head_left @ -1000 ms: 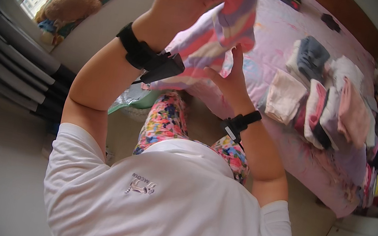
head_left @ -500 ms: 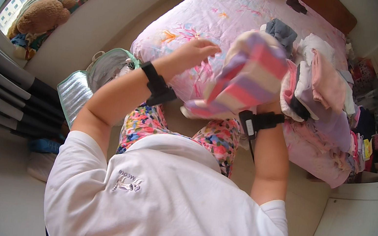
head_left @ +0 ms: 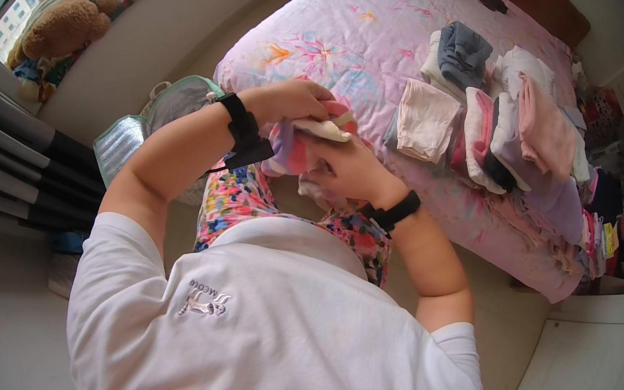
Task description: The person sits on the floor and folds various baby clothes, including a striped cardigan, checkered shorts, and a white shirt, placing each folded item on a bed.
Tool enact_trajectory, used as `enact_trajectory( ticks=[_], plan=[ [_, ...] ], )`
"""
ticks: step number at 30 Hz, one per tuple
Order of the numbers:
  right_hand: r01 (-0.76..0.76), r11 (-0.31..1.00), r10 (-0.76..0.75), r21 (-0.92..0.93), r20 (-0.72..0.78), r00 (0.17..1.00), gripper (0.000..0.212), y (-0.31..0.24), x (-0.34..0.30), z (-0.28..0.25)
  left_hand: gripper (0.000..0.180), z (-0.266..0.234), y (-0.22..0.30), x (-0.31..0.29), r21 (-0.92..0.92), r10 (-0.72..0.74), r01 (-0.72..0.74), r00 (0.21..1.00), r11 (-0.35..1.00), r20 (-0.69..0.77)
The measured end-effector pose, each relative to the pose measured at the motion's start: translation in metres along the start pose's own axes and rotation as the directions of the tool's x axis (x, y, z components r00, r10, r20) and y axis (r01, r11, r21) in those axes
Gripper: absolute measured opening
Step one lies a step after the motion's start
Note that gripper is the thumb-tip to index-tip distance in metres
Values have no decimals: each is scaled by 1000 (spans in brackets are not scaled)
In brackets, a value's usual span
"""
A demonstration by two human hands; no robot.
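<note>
A striped garment [head_left: 284,148] in pink, purple and cream hangs bunched in front of me, between my body and the bed. My left hand [head_left: 290,102] grips its upper edge, fingers closed on the cloth. My right hand [head_left: 352,170] is closed on the garment just below and to the right. Folds and fingers hide its full shape, so which kind of garment it is I cannot tell. Both hands are close together over my flowered trousers [head_left: 233,203].
On the bed [head_left: 330,26], folded clothes lie to the right: a pale pink piece [head_left: 426,121], dark grey trousers [head_left: 463,56] and a pink stack [head_left: 540,133]. A green-rimmed bag [head_left: 179,105] stands at the left. A white cabinet [head_left: 585,377] is at the lower right.
The striped garment has come down and left from over the bed, and is now bunched. My left hand has closed on it; my right hand has moved in beside it, uncovering the pale pink folded piece.
</note>
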State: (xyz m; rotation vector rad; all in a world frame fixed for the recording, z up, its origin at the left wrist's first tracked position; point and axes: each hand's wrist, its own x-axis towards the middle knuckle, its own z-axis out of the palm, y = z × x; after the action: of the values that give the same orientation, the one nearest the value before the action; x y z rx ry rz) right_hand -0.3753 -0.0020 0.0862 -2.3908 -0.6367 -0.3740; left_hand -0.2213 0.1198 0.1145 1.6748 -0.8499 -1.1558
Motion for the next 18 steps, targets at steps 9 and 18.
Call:
enact_trajectory(
  ticks=[9,18],
  plan=[
    [-471,796,506,380,11,863,32,41,-13,-14,18,-16,19,-6,489,337,-200,917,849,-212],
    [-332,929,366,163,-276,889,40,68,-5,22,17,-18,63,-24,440,427,-269,848,857,-313]
  ],
)
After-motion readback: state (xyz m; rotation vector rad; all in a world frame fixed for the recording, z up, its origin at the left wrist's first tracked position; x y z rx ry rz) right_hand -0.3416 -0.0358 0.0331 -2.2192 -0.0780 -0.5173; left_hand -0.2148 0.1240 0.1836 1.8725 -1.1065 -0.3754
